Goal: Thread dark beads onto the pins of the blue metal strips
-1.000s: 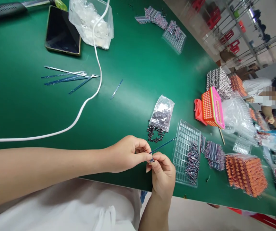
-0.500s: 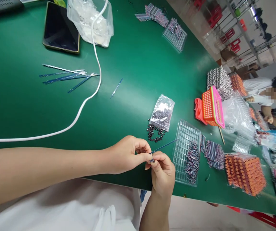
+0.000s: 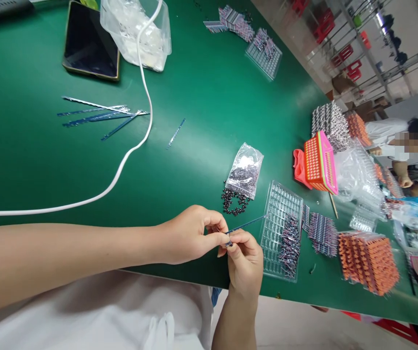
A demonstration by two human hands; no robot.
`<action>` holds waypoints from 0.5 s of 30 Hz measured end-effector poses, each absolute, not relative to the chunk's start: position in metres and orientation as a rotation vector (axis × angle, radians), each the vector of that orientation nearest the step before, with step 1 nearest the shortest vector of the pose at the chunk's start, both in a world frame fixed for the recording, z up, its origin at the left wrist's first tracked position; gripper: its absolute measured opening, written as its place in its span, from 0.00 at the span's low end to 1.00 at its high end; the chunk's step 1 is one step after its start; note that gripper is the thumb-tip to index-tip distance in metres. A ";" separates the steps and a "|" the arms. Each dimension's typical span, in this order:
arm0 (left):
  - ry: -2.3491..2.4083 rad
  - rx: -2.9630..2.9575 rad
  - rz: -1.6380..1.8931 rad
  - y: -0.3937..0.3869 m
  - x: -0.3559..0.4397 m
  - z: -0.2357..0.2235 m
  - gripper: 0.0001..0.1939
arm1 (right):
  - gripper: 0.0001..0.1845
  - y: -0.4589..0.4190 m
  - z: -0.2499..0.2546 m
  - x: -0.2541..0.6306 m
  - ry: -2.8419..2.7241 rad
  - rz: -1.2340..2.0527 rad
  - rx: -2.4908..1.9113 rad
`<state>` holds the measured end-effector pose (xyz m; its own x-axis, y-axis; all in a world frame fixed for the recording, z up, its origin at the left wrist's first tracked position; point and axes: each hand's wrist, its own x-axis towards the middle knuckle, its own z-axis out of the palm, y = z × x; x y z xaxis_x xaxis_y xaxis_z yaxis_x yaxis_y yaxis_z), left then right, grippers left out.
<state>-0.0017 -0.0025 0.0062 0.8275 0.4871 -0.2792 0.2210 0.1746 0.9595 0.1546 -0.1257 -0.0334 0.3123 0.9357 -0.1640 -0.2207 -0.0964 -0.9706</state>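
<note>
My left hand (image 3: 194, 236) reaches in from the left with thumb and fingers closed in a pinch. My right hand (image 3: 244, 262) comes up from below, its thumb and forefinger also pinched, and the fingertips of both hands meet. A thin blue strip (image 3: 247, 224) sticks out from between them, slanting up to the right over the edge of a clear tray. At the right fingertips shows a small dark piece (image 3: 230, 244), mostly covered by the fingers. The clear compartment tray (image 3: 272, 238) beside my right hand holds a pile of small dark-and-pink parts (image 3: 290, 245) on its right side.
Dark beads (image 3: 235, 203) lie at the mouth of a clear bag (image 3: 246, 170). More blue strips (image 3: 99, 115), a white cable (image 3: 121, 170), a phone (image 3: 91, 41) and a plastic tub (image 3: 163, 43) are left. Rightward are an orange basket (image 3: 316, 163) and orange stacks (image 3: 369, 262). Another person sits far right.
The view has shifted very slightly. Both hands keep the same pinch at the same spot, and the strip points the same way.
</note>
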 end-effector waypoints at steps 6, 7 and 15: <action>0.599 1.445 0.190 -0.002 -0.003 0.005 0.12 | 0.03 -0.123 -0.032 0.155 -0.706 1.219 -1.224; 0.595 1.449 0.182 -0.002 -0.003 0.005 0.13 | 0.02 -0.123 -0.032 0.156 -0.696 1.233 -1.211; 0.572 1.472 0.113 0.000 -0.004 0.011 0.15 | 0.04 -0.122 -0.031 0.157 -0.637 1.309 -1.199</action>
<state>-0.0041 -0.0003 0.0106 0.8627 0.4114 -0.2942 0.2688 0.1200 0.9557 0.1573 -0.1225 -0.0312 0.2193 0.9413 -0.2566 -0.3785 -0.1603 -0.9116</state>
